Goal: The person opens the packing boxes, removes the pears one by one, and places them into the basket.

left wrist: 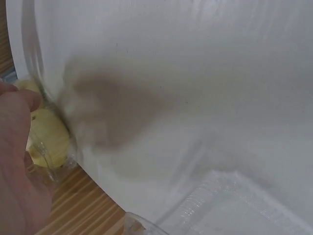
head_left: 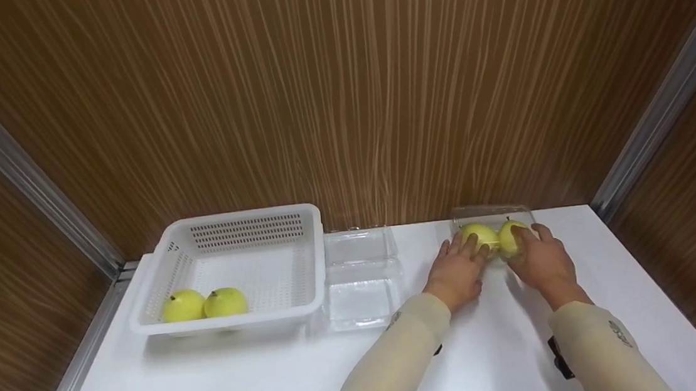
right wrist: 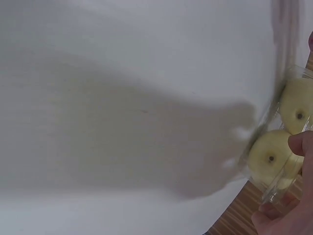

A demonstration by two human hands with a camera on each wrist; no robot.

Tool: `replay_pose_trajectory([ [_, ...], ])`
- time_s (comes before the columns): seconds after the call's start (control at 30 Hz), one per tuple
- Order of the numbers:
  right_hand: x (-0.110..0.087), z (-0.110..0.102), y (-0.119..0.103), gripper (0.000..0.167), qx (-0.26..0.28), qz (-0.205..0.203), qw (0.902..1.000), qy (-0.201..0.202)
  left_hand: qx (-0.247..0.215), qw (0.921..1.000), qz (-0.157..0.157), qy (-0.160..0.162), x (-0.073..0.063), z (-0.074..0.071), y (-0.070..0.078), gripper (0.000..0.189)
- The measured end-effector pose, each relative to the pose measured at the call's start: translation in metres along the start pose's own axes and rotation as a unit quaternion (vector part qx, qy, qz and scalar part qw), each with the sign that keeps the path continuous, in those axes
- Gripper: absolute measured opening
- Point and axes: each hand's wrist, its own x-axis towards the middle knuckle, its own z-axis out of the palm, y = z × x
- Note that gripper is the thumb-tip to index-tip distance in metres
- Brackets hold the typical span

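Note:
On the right part of the table sits a clear plastic clamshell box point(head_left: 491, 210) holding two yellow-green pears point(head_left: 479, 234). My left hand point(head_left: 456, 274) reaches over its front left side, fingers spread at the plastic beside one pear point(left wrist: 51, 139). At the front right side my right hand point(head_left: 543, 261) grips the box; in the right wrist view its thumb point(right wrist: 297, 143) lies over a pear point(right wrist: 270, 159) and a fingertip point(right wrist: 261, 221) meets the plastic edge. Clear film-like plastic point(left wrist: 44, 154) shows by the left hand too. The palms hide part of the box.
A white perforated basket point(head_left: 233, 321) stands at the left, with two more pears point(head_left: 225, 302) near its front. Right beside it lies an opened, unfilled clear clamshell box point(head_left: 363, 301). A wood-grain panel point(head_left: 339, 95) rises behind the white table point(head_left: 244, 381), with side panels left and right.

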Motion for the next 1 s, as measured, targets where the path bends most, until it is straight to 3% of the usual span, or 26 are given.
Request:
replay_pose_trajectory([
  [0.13,-0.010,-0.001,-0.003,0.064,-0.011,-0.007,0.9999,0.005,0.007,1.0000,0.005,-0.002,-0.008,-0.005,0.000,0.067],
  [0.37,-0.025,-0.003,-0.011,0.063,-0.017,-0.036,0.9988,0.027,0.023,0.9993,0.016,0.026,-0.024,-0.009,-0.004,0.059],
  [0.67,-0.047,-0.004,-0.017,0.060,-0.015,-0.033,0.9993,0.010,0.015,0.9981,0.043,0.042,-0.049,-0.003,-0.002,0.056],
  [1.0,-0.064,-0.014,-0.029,0.052,-0.006,-0.044,0.9990,-0.009,0.003,0.9979,0.056,0.031,-0.071,-0.008,-0.007,0.055],
])
